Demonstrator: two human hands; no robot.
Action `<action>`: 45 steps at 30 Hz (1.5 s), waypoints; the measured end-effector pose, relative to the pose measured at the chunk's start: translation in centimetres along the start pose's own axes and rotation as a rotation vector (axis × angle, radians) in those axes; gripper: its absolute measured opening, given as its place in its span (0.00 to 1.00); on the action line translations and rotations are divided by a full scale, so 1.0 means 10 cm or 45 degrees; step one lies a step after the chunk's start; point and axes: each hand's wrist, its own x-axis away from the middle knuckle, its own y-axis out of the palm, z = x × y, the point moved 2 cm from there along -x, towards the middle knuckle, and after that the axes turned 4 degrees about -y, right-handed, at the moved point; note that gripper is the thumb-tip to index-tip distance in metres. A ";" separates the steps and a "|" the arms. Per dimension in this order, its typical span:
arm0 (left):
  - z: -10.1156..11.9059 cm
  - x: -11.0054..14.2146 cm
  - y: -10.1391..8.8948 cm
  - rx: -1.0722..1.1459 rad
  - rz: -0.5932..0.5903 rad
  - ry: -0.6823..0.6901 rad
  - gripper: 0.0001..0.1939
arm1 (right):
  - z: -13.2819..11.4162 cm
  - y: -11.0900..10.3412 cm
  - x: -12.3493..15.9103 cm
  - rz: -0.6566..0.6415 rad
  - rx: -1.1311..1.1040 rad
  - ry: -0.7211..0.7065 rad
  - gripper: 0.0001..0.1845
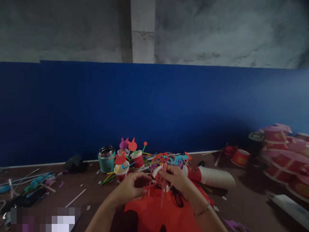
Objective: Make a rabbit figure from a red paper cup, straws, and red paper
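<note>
My right hand is closed, with thumb and fingers pinching a pale reddish straw that stands nearly upright. Right behind it is a red-and-white paper cup, partly covered by the fingers. My left hand is curled just left of the cup, thumb and fingertips apart. A thin red strip runs between the two hands; whether the left fingertips touch it is unclear. Below them lies a red sheet, with black-handled scissors beside my right wrist.
Decorated paper cups and a teal flask stand at left. Colourful cutouts lie behind my hands. A stack of white cups lies at right, before red tubs. Straws and scraps litter the brown table; a blue wall panel rises behind.
</note>
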 end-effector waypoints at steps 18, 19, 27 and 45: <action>-0.22 -0.19 0.12 0.657 0.336 0.298 0.16 | -0.16 0.14 0.07 0.269 -0.790 0.144 0.17; -0.22 -0.19 0.12 0.529 0.328 0.325 0.16 | -0.16 0.15 0.08 0.256 -0.829 0.161 0.17; -0.14 -0.14 0.23 0.052 0.292 0.572 0.11 | -0.11 0.29 0.09 0.140 -0.853 0.166 0.16; -0.37 -0.26 0.24 0.493 0.080 -0.053 0.21 | -0.16 0.31 0.10 -0.122 0.055 -0.290 0.27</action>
